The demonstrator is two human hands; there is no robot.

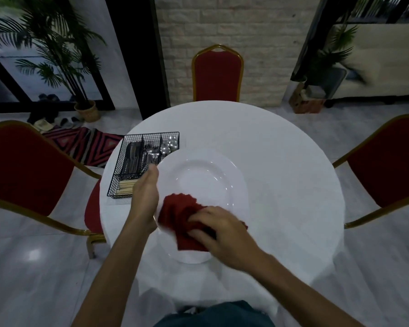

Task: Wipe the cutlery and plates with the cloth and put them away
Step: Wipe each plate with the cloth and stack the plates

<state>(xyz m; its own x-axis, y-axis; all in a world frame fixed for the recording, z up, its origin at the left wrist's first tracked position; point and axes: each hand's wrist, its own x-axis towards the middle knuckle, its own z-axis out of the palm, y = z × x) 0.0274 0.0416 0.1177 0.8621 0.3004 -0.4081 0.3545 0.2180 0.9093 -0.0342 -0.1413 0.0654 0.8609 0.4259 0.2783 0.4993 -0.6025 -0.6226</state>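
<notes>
Head view: the plate-wiping step is in hand. The left hand (145,197) grips the left rim of the white plate (203,180), held over the counter (281,173). The right hand (220,230) is clamped on the red cloth (182,213), pressing it to the plate's near side. Probable next move: sweep the cloth across the unwiped far rim — steady grip required — then put the plate away.

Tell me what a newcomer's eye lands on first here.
The red cloth under the right hand, on the near part of the big white plate the left hand holds by its left rim. Then the black wire caddy of cutlery, left on the white table.
</notes>
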